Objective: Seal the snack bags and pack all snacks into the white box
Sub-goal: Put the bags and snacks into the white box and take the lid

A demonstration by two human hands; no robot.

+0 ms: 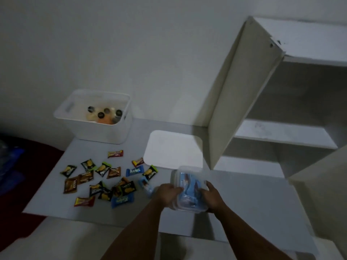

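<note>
- Near the front of the pale grey table (253, 203), a clear plastic lidded container (188, 186) with light-blue snack packets inside is held between both hands, just above or on the tabletop; which, I cannot tell.
- Left hand (168, 194) grasps the container's left side, fingers curled against its wall and thumb on top.
- Right hand (212, 197) grasps the right side in the same way, fingers wrapped round the edge.
- Just behind the container lies a flat white rectangular lid (173, 149) with rounded corners, its near edge partly hidden by the container.
- To the left, small snack packets (102, 180) lie scattered loose on the table: black-and-yellow ones, brown ones, red ones and blue ones, some overlapping.
- One light-blue packet (145, 184) lies just beside the left hand.
- Farther back on the left stands an open white plastic box (97, 128) with a handle slot, holding several small bottles with dark caps (105, 113).
- On the right stands a white shelf unit (281, 128) with open compartments, set against the plain wall.
</note>
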